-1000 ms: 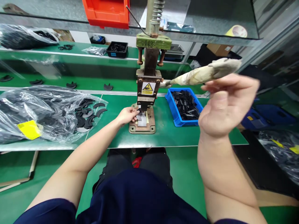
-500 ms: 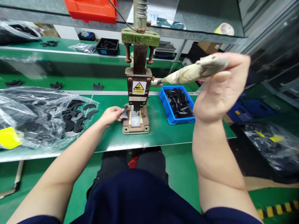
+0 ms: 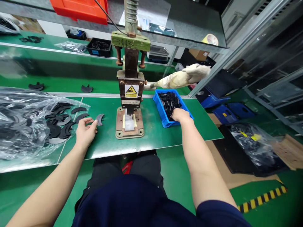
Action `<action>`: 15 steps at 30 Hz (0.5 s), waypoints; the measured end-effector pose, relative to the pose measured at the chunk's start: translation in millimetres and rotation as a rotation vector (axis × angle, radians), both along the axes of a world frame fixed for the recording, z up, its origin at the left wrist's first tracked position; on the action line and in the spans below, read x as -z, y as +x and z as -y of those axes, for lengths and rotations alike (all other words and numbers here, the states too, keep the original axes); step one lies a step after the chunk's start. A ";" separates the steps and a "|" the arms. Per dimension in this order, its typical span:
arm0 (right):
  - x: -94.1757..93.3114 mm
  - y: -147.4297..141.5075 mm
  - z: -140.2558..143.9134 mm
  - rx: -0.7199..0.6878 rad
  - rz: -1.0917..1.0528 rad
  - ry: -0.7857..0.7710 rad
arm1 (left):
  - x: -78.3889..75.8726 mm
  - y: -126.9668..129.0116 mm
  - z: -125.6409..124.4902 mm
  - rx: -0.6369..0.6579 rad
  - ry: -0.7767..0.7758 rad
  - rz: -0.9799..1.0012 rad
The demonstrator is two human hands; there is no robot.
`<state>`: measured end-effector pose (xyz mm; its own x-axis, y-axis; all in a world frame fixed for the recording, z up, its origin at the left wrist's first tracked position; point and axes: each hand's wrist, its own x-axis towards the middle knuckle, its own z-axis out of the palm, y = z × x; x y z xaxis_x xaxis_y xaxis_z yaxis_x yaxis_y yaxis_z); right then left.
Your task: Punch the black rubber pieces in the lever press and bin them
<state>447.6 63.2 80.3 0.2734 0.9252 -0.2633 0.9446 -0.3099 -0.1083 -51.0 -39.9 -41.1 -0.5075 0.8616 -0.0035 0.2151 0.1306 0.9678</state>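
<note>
My left hand (image 3: 86,132) is over the green bench with its fingers apart. Right at its thumb tip lies a dark curved plastic piece (image 3: 99,119); I cannot make out whether they touch. More black curved pieces (image 3: 67,130) spill from a clear plastic bag (image 3: 26,126) to the left. My right hand (image 3: 180,114) reaches into a blue bin (image 3: 167,123) of small black parts (image 3: 169,101), its fingertips hidden among them. Between both hands stands a hand press (image 3: 131,86), its cloth-wrapped lever (image 3: 175,80) pointing right. A pale fixture block (image 3: 129,124) sits on the press base.
Behind the press, a black bin (image 3: 98,47) and flat bags stand on a raised shelf. An orange bin (image 3: 80,11) and a tape roll (image 3: 210,39) are on the upper shelf. To the right, an upright metal frame post (image 3: 213,72) rises beside the bench.
My right hand has left the press lever and gone down into the blue bin. My left hand has moved left from the press with the curved piece, which now lies on the bench.
</note>
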 end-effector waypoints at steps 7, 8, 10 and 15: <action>-14.8 1.4 18.8 0.055 -0.235 0.303 | -12.6 13.6 20.8 0.032 0.118 -0.047; -17.3 -1.9 26.3 0.049 -0.309 0.372 | -18.1 19.5 25.2 0.047 0.153 -0.063; -18.7 -16.3 45.3 0.011 -0.497 0.483 | -32.1 36.2 35.7 0.102 0.243 -0.095; 1.0 -90.8 113.3 -0.137 -1.036 0.496 | -69.2 88.1 59.2 0.430 0.480 -0.247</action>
